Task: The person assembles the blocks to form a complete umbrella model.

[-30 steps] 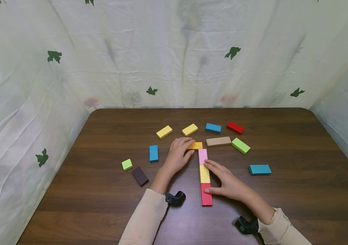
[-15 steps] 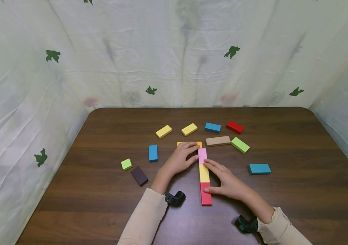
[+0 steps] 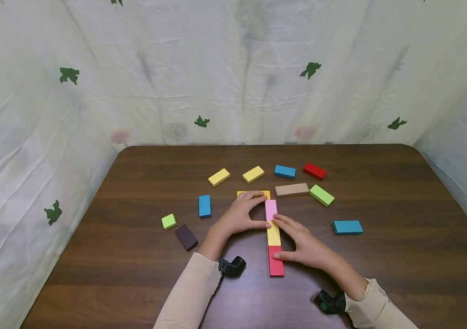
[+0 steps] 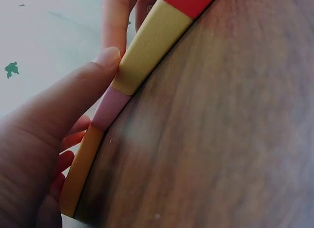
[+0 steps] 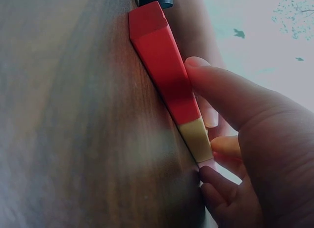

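A row of wooden blocks runs toward me: a pink block (image 3: 271,210) at the far end, a yellow block (image 3: 273,236) in the middle and a red block (image 3: 276,265) nearest. Crosswise at the far end lies an orange block (image 4: 84,169), mostly covered in the head view. My left hand (image 3: 239,214) spreads from the orange block, where its fingers rest, to the yellow block, which its thumb touches. From the right side, my right hand (image 3: 305,244) rests its thumb on the red block, its fingertips near where pink and yellow meet.
Two yellow blocks (image 3: 219,177), a blue block (image 3: 284,172) and a red block (image 3: 314,171) lie behind. Right of the row are tan (image 3: 292,190), green (image 3: 321,195) and teal (image 3: 347,227) blocks; left are blue (image 3: 204,206), small green (image 3: 169,221) and dark (image 3: 186,237) blocks.
My left hand has slid right along the orange block, uncovering its left end. Its thumb has come down from beside the pink block to the yellow block. My right hand stays put.
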A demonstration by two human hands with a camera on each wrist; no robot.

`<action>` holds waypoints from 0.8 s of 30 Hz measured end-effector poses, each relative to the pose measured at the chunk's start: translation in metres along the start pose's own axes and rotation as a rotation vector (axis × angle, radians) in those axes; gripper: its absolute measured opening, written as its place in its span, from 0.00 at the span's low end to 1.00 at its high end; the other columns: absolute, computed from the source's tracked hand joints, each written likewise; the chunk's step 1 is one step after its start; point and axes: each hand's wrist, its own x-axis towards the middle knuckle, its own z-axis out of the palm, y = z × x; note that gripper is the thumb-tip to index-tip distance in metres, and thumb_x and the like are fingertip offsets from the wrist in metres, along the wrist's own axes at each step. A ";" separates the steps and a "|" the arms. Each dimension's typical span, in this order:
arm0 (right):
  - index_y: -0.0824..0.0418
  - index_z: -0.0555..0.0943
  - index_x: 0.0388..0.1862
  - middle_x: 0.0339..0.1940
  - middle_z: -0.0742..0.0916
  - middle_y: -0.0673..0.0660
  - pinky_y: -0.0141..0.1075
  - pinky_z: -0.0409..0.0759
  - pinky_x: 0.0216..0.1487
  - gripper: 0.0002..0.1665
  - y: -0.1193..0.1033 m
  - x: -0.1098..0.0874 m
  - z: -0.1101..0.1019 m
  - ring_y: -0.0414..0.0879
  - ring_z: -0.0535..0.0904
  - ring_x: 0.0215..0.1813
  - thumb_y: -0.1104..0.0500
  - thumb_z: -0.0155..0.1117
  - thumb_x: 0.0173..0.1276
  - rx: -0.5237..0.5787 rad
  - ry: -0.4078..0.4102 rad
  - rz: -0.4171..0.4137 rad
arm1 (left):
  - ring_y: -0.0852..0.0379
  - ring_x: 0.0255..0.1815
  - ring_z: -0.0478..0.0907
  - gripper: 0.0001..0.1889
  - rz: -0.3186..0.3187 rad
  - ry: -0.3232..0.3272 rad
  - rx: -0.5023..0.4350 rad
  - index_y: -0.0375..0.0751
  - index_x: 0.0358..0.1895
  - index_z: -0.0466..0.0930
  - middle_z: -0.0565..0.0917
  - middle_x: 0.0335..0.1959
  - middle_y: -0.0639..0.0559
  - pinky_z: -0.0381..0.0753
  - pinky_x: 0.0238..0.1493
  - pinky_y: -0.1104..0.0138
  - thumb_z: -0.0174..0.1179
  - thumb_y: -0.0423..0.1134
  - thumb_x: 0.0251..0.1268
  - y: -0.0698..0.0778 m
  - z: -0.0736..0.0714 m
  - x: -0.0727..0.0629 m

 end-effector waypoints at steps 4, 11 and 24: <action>0.57 0.61 0.67 0.68 0.61 0.53 0.57 0.57 0.58 0.49 -0.002 0.000 -0.001 0.53 0.56 0.66 0.37 0.65 0.51 0.001 0.006 -0.016 | 0.56 0.63 0.56 0.41 -0.007 -0.002 0.007 0.46 0.62 0.67 0.65 0.62 0.54 0.58 0.60 0.60 0.61 0.65 0.45 0.001 -0.001 -0.001; 0.56 0.59 0.68 0.68 0.60 0.53 0.52 0.60 0.59 0.48 -0.003 0.001 -0.006 0.50 0.56 0.66 0.40 0.65 0.53 0.050 0.041 -0.027 | 0.55 0.62 0.57 0.40 0.020 0.014 0.013 0.44 0.61 0.68 0.66 0.61 0.53 0.58 0.60 0.61 0.62 0.64 0.45 0.001 -0.001 -0.001; 0.60 0.59 0.67 0.64 0.66 0.58 0.54 0.63 0.56 0.48 -0.015 0.010 -0.041 0.53 0.60 0.64 0.48 0.69 0.52 -0.018 0.138 -0.007 | 0.55 0.62 0.57 0.40 0.035 0.026 0.001 0.44 0.61 0.69 0.66 0.61 0.52 0.57 0.61 0.61 0.63 0.63 0.45 -0.001 0.001 -0.001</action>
